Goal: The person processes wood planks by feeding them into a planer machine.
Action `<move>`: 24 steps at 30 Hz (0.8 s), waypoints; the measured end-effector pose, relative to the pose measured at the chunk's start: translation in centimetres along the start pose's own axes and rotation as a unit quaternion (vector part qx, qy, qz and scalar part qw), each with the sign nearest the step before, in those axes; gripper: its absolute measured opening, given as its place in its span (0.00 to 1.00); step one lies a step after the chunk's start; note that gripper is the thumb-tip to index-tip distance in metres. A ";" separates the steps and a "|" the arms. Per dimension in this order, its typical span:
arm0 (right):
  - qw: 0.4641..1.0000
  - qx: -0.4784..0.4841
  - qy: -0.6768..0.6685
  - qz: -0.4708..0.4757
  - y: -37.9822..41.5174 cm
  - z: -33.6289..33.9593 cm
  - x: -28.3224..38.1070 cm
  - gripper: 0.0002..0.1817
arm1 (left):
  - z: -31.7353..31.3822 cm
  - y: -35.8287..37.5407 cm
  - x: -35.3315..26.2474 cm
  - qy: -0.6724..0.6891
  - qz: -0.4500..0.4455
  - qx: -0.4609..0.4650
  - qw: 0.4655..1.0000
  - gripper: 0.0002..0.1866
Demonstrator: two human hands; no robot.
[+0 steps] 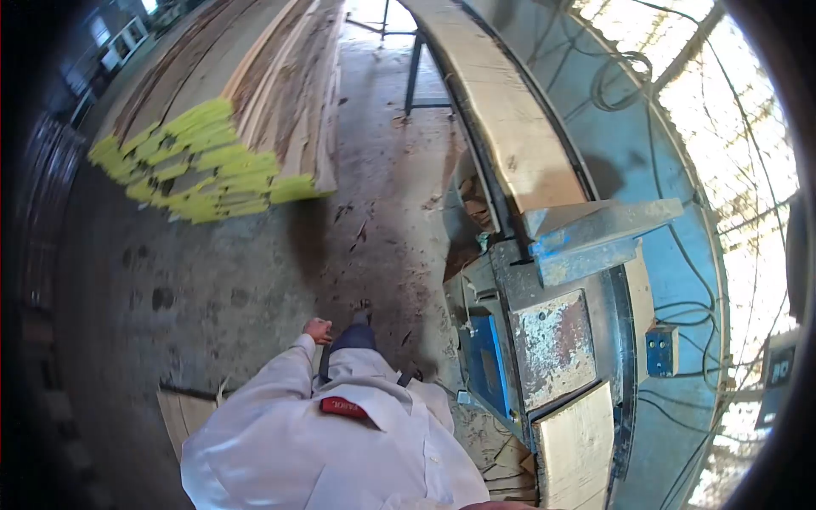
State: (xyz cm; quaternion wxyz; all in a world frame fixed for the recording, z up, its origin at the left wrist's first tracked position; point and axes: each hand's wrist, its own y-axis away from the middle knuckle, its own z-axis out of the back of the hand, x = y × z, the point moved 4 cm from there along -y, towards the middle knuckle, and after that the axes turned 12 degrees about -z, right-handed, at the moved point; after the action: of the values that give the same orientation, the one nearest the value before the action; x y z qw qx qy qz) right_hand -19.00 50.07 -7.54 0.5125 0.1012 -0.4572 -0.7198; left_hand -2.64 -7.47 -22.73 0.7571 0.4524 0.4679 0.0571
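My left hand (318, 330) hangs beside my left leg, below a pale sleeve. Its fingers are curled in and nothing shows in them. It touches nothing I can see; the concrete floor lies below it. A sliver of skin at the bottom edge may be part of my right hand, but no fingers can be made out. To my right stands a metal machine table (557, 344) with flaking paint. A thick wooden plank (578, 446) lies at its near end, and a long wooden slab (510, 93) lies on the bed beyond the blue guard (595, 238).
A tall stack of boards (195, 161) with yellow-painted ends stands ahead on the left. A blue switch box (661, 351) and loose cables (688, 314) are beyond the machine at right. Wood offcuts (510, 476) lie by the machine's base. Debris is scattered on the floor (365, 229).
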 end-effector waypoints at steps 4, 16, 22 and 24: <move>0.998 -0.010 0.048 -0.029 -0.5 -6.2 2.6 0.20 | -0.3 -6.6 -6.1 0.022 0.001 0.046 0.999 0.13; 0.995 -0.082 -0.031 0.037 -5.9 -11.1 19.4 0.20 | 2.7 -13.4 -14.7 -0.129 -0.035 0.133 0.982 0.18; 0.963 -0.092 -0.221 0.119 -7.1 -7.2 37.0 0.17 | 4.3 -16.3 -14.1 -0.319 -0.104 0.196 0.922 0.16; 0.952 -0.085 -0.253 0.149 -7.1 -5.9 42.6 0.15 | 4.8 -16.3 -15.1 -0.247 -0.005 0.120 0.962 0.17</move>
State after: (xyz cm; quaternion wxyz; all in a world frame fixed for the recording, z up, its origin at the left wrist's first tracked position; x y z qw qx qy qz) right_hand -39.33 11.87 -2.52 0.4885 -0.1978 -0.5185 -0.6733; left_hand -12.84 -27.68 -24.11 0.7897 0.5374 0.2719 -0.1168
